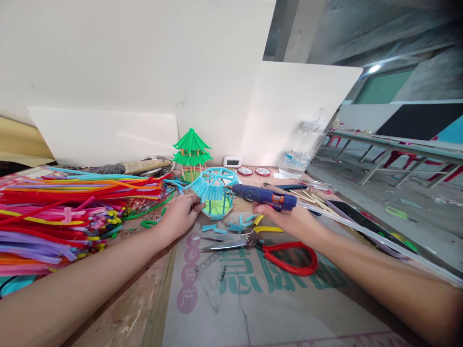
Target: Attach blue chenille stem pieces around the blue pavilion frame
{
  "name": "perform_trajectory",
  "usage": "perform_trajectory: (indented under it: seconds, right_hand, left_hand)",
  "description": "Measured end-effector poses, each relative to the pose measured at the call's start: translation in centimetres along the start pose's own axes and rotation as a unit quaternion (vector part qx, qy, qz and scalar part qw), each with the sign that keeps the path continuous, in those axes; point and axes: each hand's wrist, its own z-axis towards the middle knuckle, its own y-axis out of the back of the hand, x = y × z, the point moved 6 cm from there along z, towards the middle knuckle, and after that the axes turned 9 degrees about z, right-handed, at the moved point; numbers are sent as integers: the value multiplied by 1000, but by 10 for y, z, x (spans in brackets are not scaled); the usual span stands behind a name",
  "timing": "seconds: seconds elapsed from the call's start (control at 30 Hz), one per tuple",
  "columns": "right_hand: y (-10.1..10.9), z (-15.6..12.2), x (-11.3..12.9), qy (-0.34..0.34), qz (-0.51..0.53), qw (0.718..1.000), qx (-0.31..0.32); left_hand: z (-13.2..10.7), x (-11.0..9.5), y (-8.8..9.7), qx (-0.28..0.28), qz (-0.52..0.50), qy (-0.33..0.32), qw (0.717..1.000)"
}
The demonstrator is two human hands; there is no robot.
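My right hand (277, 216) is wrapped around a blue hot glue gun (265, 196), whose nozzle points left at a small pavilion model (211, 189). The model has light blue pipe-cleaner roof strips, an open blue spoked frame on top and a green base. Closed at the model's left side, my left hand (183, 212) grips its edge with bent fingers; the fingertips are partly hidden. Short cut blue pipe-cleaner pieces (237, 226) lie just in front of the model. Below them rest open scissors (253, 241) with red and yellow handles.
Bundles of coloured pipe cleaners (79, 193) cover the table's left side. Behind stand a finished green two-tier pavilion (191, 154), a small digital clock (232, 161) and a plastic bottle (298, 152). Wooden sticks (313, 200) and a phone (361, 221) lie at right. A clear set square (213, 284) lies in front.
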Motion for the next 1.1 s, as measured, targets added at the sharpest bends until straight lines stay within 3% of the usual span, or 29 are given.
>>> perform_trajectory:
  seconds: [0.2,1.1]
  right_hand:
    - [0,-1,-10,3,-5,1000,-26]
    - [-2,0,-13,-11,1,1000,-20]
  left_hand:
    - [1,0,1,2,-7,1,1000]
    - [0,0,0,8,-14,5,1000]
